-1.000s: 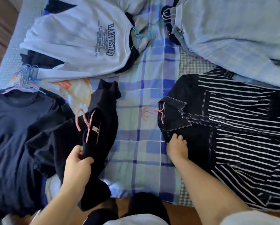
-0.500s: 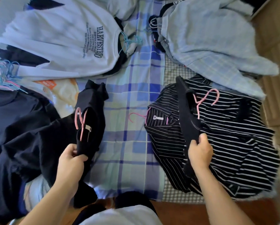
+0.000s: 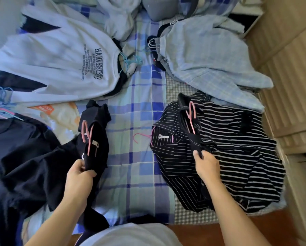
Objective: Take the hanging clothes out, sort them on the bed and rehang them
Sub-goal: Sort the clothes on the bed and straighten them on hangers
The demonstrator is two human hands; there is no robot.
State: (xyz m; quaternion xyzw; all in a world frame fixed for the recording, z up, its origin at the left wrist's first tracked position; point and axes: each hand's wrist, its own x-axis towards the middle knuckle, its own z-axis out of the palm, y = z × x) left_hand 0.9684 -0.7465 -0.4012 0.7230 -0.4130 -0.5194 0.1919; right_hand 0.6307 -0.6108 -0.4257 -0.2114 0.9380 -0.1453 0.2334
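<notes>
On the bed [image 3: 134, 107], the left hand [image 3: 79, 176] pinches a black garment [image 3: 95, 144] on a pink hanger [image 3: 86, 134]; behind lies a white sweatshirt [image 3: 60, 55] reading "HARVESTBIO"; the right hand [image 3: 206, 166] pinches a dark strap [image 3: 193, 139] over the striped shirt [image 3: 237, 148]

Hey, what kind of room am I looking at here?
Most likely a bedroom at home. Clothes on pink plastic hangers lie sorted on a bed with a blue checked sheet, among them a white printed sweatshirt and a black striped shirt. Wooden floor shows at the bed's edge.
</notes>
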